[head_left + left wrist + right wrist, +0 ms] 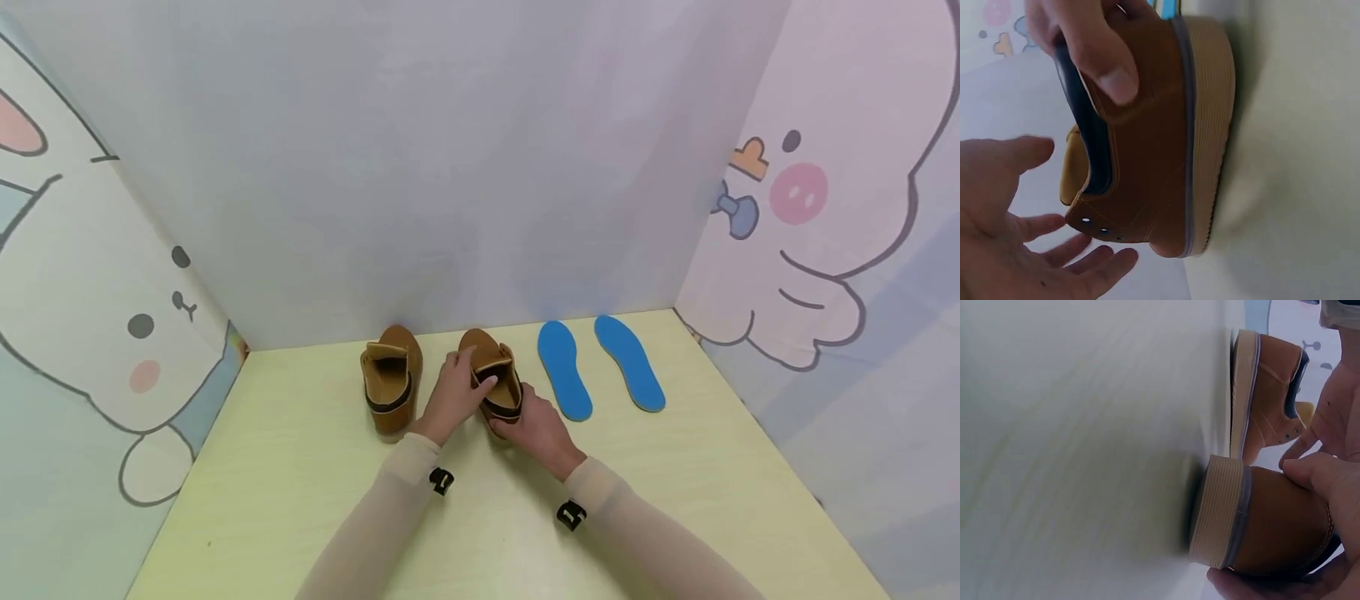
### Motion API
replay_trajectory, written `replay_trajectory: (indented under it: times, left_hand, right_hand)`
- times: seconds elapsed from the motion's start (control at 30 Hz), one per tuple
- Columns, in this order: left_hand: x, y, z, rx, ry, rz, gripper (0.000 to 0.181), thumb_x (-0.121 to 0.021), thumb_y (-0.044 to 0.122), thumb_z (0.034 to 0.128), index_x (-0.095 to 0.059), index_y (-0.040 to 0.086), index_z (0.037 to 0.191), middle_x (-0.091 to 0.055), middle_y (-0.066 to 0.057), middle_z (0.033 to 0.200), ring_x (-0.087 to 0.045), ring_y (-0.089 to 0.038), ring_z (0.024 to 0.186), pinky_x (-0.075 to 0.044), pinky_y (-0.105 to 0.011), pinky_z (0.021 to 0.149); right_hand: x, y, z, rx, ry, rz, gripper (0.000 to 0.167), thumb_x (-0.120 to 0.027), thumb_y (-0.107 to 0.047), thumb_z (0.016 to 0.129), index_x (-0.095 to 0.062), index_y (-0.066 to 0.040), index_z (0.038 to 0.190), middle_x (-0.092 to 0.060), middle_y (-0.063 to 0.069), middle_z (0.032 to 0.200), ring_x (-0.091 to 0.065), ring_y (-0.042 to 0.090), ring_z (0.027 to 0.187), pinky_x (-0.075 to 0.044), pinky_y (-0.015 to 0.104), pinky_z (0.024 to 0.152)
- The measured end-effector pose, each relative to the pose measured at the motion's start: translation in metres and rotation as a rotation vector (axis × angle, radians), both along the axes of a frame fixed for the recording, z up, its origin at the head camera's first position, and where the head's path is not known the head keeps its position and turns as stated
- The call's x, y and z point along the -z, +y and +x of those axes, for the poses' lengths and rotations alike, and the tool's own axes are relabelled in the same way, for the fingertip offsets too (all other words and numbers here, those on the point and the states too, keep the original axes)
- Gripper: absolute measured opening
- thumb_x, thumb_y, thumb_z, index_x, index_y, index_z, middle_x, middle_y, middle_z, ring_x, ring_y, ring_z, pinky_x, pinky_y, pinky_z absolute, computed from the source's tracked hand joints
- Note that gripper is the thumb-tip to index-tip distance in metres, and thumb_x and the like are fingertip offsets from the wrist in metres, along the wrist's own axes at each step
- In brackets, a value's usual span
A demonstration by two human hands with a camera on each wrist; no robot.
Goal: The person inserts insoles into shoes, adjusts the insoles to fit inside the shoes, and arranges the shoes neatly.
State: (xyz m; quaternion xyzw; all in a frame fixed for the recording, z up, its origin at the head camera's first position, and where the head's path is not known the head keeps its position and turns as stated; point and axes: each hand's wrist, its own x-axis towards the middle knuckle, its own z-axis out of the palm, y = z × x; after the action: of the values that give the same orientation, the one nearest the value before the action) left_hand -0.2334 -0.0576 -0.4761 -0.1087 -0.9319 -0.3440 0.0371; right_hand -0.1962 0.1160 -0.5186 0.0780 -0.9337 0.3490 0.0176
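Two brown shoes with dark collars stand upright on the table, toes away from me. My right hand (pixel 543 431) grips the heel of the right-hand shoe (pixel 1147 150), its thumb on one side and fingers on the other. At that shoe's opening, my left hand (pixel 452 393) lies with spread, relaxed fingers by the tongue and eyelets. In the left wrist view its fingertips are at the eyelet flap; I cannot tell how firmly they touch. The other shoe (pixel 393 422) stands to the left, untouched. The right-hand shoe's sole seems slightly tilted in the right wrist view.
Two blue insoles, a nearer one (pixel 566 371) and a farther one (pixel 632 363), lie flat to the right of the shoes. The pale yellow table (pixel 300 467) is bounded by a plain back wall (pixel 450 167) and side walls with cartoon prints.
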Motion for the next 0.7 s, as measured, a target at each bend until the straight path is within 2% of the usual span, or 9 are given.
replay_trajectory:
  times: [0.03,0.13,0.2,0.27,0.43,0.53,0.6,0.7]
  left_hand:
    - [-0.002,0.002,-0.004,0.004,0.024,-0.035,0.066,-0.069,0.037,0.0980,-0.044,0.006,0.151,-0.043,-0.023,0.146,-0.046,-0.039,0.132,-0.049,-0.053,0.098]
    - [-0.008,0.007,-0.014,0.012,0.042,-0.151,0.063,-0.077,0.039,0.0918,-0.056,0.014,0.145,-0.049,-0.015,0.144,-0.048,-0.034,0.131,-0.051,-0.050,0.094]
    - [-0.012,0.009,-0.019,0.017,0.047,-0.227,0.059,-0.079,0.040,0.0897,-0.061,0.016,0.140,-0.055,-0.012,0.140,-0.053,-0.032,0.126,-0.052,-0.048,0.093]
    - [-0.012,0.009,-0.022,0.018,0.042,-0.265,0.054,-0.079,0.039,0.0896,-0.064,0.016,0.137,-0.060,-0.010,0.133,-0.059,-0.030,0.117,-0.053,-0.046,0.090]
    - [-0.010,0.010,-0.027,0.026,0.031,-0.273,0.045,-0.074,0.039,0.0938,-0.068,0.015,0.131,-0.067,-0.007,0.116,-0.065,-0.022,0.097,-0.055,-0.039,0.074]
    - [-0.008,0.011,-0.028,0.044,0.025,-0.274,0.046,-0.071,0.044,0.0946,-0.069,0.015,0.130,-0.069,-0.004,0.109,-0.065,-0.020,0.091,-0.053,-0.037,0.068]
    - [-0.006,0.010,-0.027,0.043,0.026,-0.272,0.048,-0.071,0.045,0.0945,-0.068,0.015,0.132,-0.070,-0.005,0.110,-0.065,-0.022,0.094,-0.054,-0.038,0.070]
    - [-0.004,0.007,-0.023,0.052,0.028,-0.259,0.055,-0.071,0.045,0.0949,-0.062,0.013,0.138,-0.069,-0.008,0.119,-0.064,-0.029,0.107,-0.055,-0.045,0.081]
  right_hand:
    - [0.000,0.002,-0.001,0.002,0.004,0.006,0.078,-0.082,-0.043,0.083,-0.050,0.005,0.136,-0.068,0.016,0.111,-0.068,0.027,0.097,-0.057,0.042,0.078]
    - [-0.002,0.010,-0.005,-0.015,0.009,0.025,0.074,-0.083,-0.039,0.083,-0.051,0.003,0.136,-0.069,0.013,0.110,-0.068,0.026,0.097,-0.057,0.041,0.077]
    - [-0.003,0.015,-0.008,-0.030,0.004,0.029,0.073,-0.082,-0.037,0.084,-0.051,0.001,0.137,-0.069,0.012,0.112,-0.068,0.025,0.097,-0.057,0.040,0.077]
    - [-0.003,0.021,-0.012,-0.054,-0.006,0.024,0.073,-0.081,-0.034,0.084,-0.049,0.001,0.140,-0.068,0.013,0.115,-0.068,0.025,0.097,-0.057,0.040,0.077]
    - [-0.007,0.039,-0.025,-0.098,-0.037,0.036,0.079,-0.079,-0.029,0.084,-0.042,0.000,0.147,-0.066,0.014,0.118,-0.067,0.021,0.092,-0.056,0.038,0.071]
    - [-0.011,0.049,-0.030,-0.134,-0.051,0.037,0.080,-0.078,-0.027,0.084,-0.040,-0.002,0.150,-0.067,0.013,0.116,-0.065,0.018,0.086,-0.054,0.036,0.068]
    - [-0.012,0.054,-0.032,-0.164,-0.058,0.034,0.082,-0.077,-0.027,0.085,-0.038,-0.001,0.152,-0.066,0.012,0.115,-0.063,0.016,0.083,-0.053,0.035,0.066]
    - [-0.012,0.060,-0.034,-0.220,-0.071,0.032,0.089,-0.077,-0.030,0.087,-0.030,0.002,0.156,-0.067,0.011,0.113,-0.062,0.013,0.080,-0.051,0.033,0.065]
